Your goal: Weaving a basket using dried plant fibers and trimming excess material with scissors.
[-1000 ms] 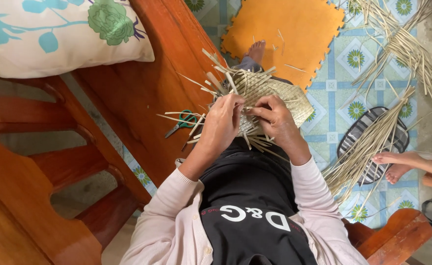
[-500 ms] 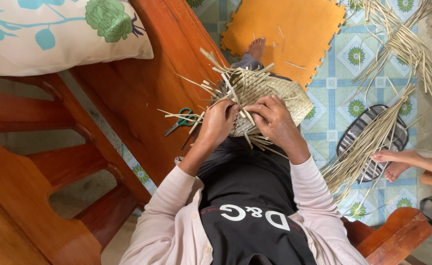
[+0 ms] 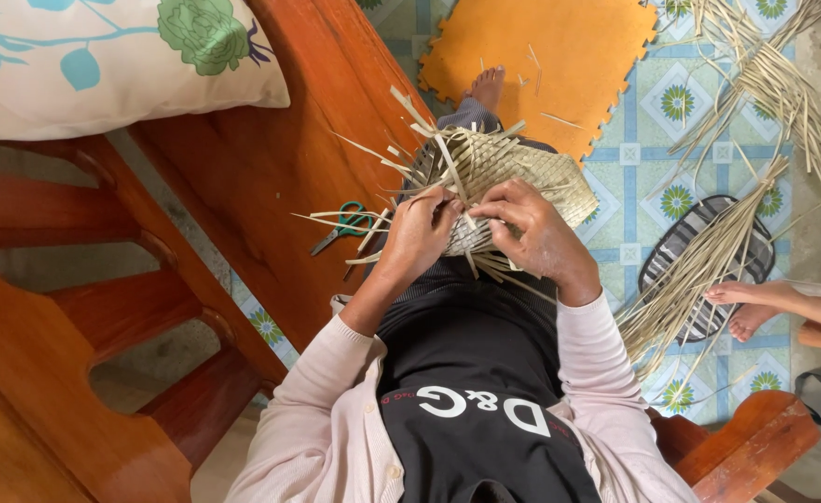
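Both hands on the woven straw mat (image 3: 513,177), long axis running up-right from the lap; left hand (image 3: 420,233) and right hand (image 3: 532,224) pinching loose strips.

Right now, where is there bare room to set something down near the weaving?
The orange foam mat past the bare foot is mostly bare, with a few loose strips. The red-brown wooden seat is free above the green-handled scissors. It is crowded on the lap, where both hands grip the woven straw piece.
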